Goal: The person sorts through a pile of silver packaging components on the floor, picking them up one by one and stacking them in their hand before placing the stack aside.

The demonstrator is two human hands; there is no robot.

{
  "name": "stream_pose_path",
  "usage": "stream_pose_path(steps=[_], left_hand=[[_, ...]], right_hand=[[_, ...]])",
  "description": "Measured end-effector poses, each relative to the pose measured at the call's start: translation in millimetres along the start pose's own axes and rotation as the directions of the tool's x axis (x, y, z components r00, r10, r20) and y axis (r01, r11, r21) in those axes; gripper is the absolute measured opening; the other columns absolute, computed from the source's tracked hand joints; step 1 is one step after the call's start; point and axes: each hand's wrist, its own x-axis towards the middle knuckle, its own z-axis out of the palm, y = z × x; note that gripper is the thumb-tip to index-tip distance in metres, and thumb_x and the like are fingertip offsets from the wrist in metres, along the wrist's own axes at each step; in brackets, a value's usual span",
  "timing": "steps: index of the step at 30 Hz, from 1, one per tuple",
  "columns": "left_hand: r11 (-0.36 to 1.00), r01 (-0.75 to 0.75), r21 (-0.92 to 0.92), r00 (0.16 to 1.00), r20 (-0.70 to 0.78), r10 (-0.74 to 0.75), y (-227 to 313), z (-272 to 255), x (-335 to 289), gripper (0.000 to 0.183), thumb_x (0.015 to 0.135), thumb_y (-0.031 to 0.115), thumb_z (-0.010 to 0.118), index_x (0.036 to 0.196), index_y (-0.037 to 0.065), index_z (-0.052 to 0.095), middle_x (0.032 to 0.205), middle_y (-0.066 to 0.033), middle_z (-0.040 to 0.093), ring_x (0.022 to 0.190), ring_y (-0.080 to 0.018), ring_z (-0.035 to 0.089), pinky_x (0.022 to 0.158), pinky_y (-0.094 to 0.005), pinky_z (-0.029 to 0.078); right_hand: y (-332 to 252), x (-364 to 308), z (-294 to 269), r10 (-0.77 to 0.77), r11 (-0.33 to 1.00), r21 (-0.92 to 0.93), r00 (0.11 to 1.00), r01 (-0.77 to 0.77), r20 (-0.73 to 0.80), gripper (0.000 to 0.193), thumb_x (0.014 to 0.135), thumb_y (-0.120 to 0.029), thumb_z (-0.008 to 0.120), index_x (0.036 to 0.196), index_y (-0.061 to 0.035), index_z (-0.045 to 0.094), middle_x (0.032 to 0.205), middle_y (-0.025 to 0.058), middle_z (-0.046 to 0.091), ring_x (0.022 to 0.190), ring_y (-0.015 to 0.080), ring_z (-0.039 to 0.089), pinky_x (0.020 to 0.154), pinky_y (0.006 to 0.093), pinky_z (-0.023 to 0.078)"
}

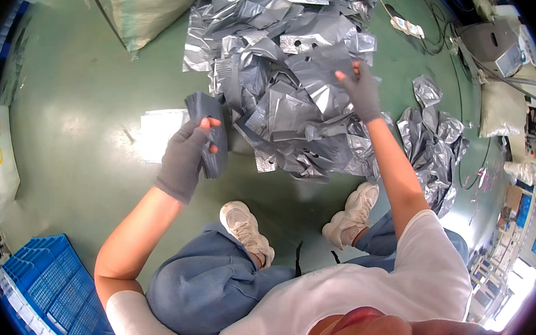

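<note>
My left hand (185, 150), in a grey fingertip-less glove, is closed round a thick bundle of flat dark grey plastic bags (214, 149) held upright. My right hand (361, 91), gloved the same way, grips the right edge of a flat grey plastic bag (320, 64) between thumb and fingers. That bag lies over a large loose heap of shiny grey plastic bags (282, 103) on the green floor, some with round holes. A flat white sheet (161, 133) lies on the floor beside my left hand.
A smaller heap of grey bags (432, 132) lies to the right. Blue plastic crates (60, 291) stand at lower left. A pale woven sack (149, 13) rests at the far left. Cables (440, 31) and a grey machine (491, 43) are at the far right. My white shoes (247, 229) flank the near floor.
</note>
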Motion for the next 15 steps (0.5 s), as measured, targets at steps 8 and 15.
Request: stream_pose_path(steps=[8,15], left_hand=[[0.999,-0.053,0.006,0.993,0.101,0.052,12.4,-14.4,-6.3,0.027,0.088,0.032,0.054,0.102,0.009,0.058,0.089,0.0019,0.054,0.074,-0.0078,0.050,0.069,-0.0229,0.042],[0.999,-0.044,-0.013,0.922,0.385,0.046,14.2,-4.2,-8.7,0.031,0.092,0.029,0.047,0.110,0.004,0.053,0.094,-0.0038,0.056,0.081,-0.0121,0.057,0.074,-0.0262,0.046]], right_hand=[[-147.2,-30.2,-45.4,-0.302,0.953,0.255,0.582,0.163,0.756,0.025,0.088,-0.023,0.054,0.103,-0.0039,0.062,0.060,-0.0027,0.044,0.055,0.0059,0.037,0.050,0.0260,0.033],[-196.8,-33.4,-3.5,-0.485,0.867,0.466,0.085,0.174,0.870,0.026,0.087,-0.026,0.054,0.098,-0.0037,0.061,0.058,0.0045,0.047,0.053,0.0116,0.038,0.050,0.0286,0.034]])
